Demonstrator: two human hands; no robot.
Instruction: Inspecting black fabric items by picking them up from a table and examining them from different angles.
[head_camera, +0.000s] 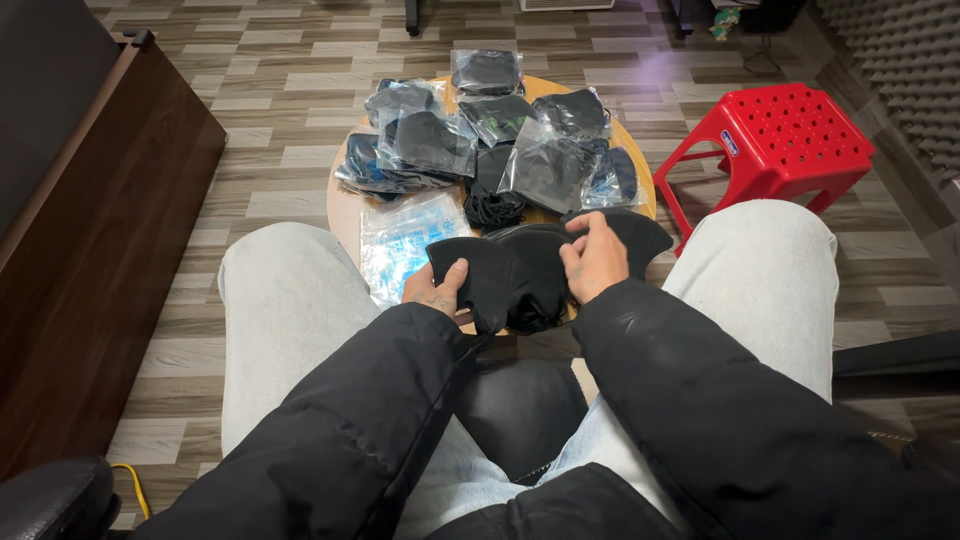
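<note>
Both hands hold a bunch of black fabric masks (515, 280) over the near edge of a small round wooden table (343, 215). My left hand (437, 290) pinches the left end of the bunch. My right hand (594, 260) grips the right part from above, thumb on top. Another black mask (640, 238) sticks out to the right under my right hand. My arms are in black jacket sleeves, and my knees in light jeans flank the table.
Several clear plastic bags with black masks (430, 140) are piled on the table's far half, beside loose black cords (493, 208) and an empty clear bag (405, 240). A red plastic stool (775, 140) stands right. A dark wooden cabinet (100, 250) runs along the left.
</note>
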